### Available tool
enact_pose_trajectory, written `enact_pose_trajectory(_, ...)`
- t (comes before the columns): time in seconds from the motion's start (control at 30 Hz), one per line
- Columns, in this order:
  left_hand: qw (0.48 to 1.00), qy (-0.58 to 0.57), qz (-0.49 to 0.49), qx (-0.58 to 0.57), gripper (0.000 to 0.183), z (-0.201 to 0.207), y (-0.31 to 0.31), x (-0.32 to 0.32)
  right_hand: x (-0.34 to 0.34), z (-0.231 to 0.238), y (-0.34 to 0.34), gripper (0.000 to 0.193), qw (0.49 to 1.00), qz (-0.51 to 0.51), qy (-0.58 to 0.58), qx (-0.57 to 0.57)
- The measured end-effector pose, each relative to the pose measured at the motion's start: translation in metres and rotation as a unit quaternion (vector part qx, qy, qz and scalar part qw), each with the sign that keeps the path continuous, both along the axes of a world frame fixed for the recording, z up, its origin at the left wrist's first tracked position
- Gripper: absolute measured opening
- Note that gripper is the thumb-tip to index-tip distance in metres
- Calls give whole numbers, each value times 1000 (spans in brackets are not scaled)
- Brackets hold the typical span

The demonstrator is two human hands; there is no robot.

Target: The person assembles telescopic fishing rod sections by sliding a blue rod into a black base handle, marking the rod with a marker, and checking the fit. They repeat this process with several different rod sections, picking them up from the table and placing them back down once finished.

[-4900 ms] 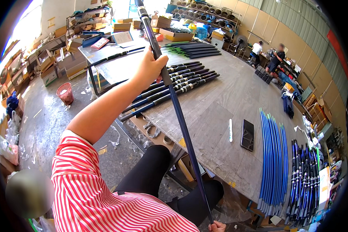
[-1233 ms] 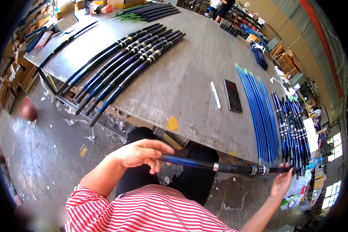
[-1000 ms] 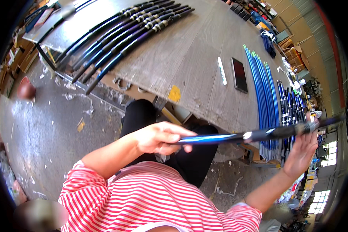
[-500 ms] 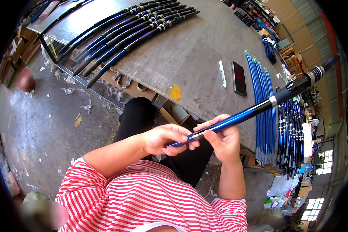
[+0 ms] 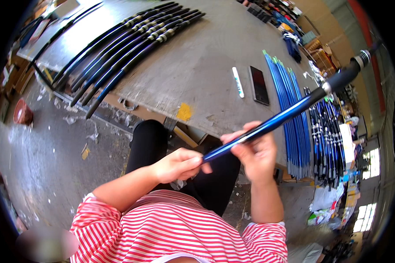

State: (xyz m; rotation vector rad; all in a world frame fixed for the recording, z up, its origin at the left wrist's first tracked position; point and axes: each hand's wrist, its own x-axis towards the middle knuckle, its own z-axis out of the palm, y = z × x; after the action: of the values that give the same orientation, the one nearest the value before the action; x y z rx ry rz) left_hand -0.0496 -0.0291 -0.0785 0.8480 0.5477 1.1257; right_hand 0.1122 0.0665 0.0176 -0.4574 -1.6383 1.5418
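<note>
A blue fishing rod (image 5: 276, 119) with a black handle slants from my lap up to the far right, its silver-ringed reel seat (image 5: 360, 60) at the upper end. My right hand (image 5: 258, 153) supports it from below, thumb and fingers around the blue shaft. At the lower tip my left hand (image 5: 180, 165) pinches the rod's end between thumb and curled fingers. Slight blur hides the exact contact there. Both hands are above my knees, in front of the table edge.
Several dark rods (image 5: 131, 61) lie side by side on the grey table (image 5: 197, 65). A white marker (image 5: 238, 82), a phone (image 5: 259, 85), blue rod sections (image 5: 285, 105) and more ringed rods (image 5: 327, 136) lie to the right. A reddish bucket (image 5: 23, 112) stands on the littered floor.
My left hand has slid down and left to the rod's lower tip, where earlier the tip stuck out past its fingers. The silver band near it no longer shows. The whole view has shifted slightly.
</note>
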Motion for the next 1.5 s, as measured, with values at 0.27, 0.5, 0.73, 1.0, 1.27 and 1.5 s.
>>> enact_pose_trajectory(0.27, 889, 432, 154, 5, 39, -73, -97, -62, 88, 91, 140, 24, 971, -231, 66, -12)
enact_pose_trajectory(0.5, 622, 654, 377, 206, 23, -33, -105, -62, 36, 75, 169, 6, 928, -233, 159, -243)
enact_pose_trajectory(0.73, 410, 817, 369, 168, 36, 12, -146, -55, -34, 73, 192, 28, 861, -264, 199, -386)
enact_pose_trajectory(1.0, 905, 254, 111, -322, 42, 43, -209, -62, -83, 46, 199, 37, 867, -50, 197, -454)
enact_pose_trajectory(1.27, 906, 157, 147, -364, 46, 68, -219, -81, -125, 3, 220, 34, 856, 87, 183, -477)
enact_pose_trajectory(1.5, 729, 498, 345, -319, 44, 74, -218, -87, -72, -10, 230, 49, 858, -217, -419, 203)
